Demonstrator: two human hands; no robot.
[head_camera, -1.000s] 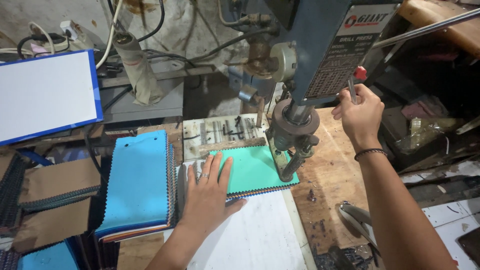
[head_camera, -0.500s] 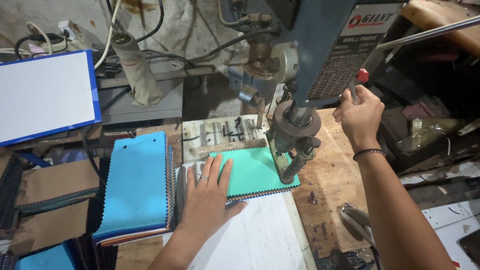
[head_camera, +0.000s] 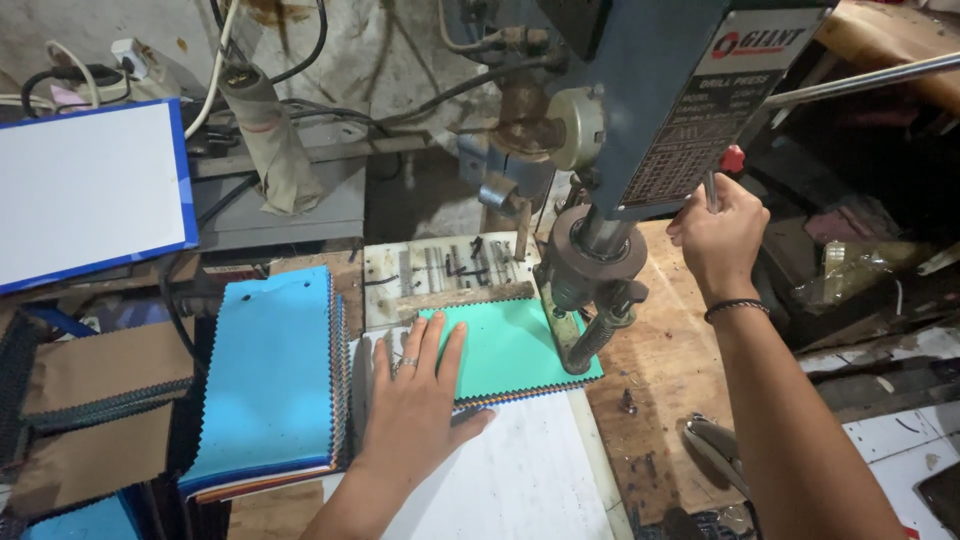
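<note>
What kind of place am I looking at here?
Probably a small workshop making fabric sample books: a blue drill press over a worn wooden bench, a green swatch stack under the left hand, and a blue swatch stack nearby.

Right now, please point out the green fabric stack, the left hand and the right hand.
green fabric stack (head_camera: 515, 345), head view, bare top sheet.
left hand (head_camera: 415, 395), head view, back of hand.
right hand (head_camera: 722, 240), head view, back of hand.
</note>
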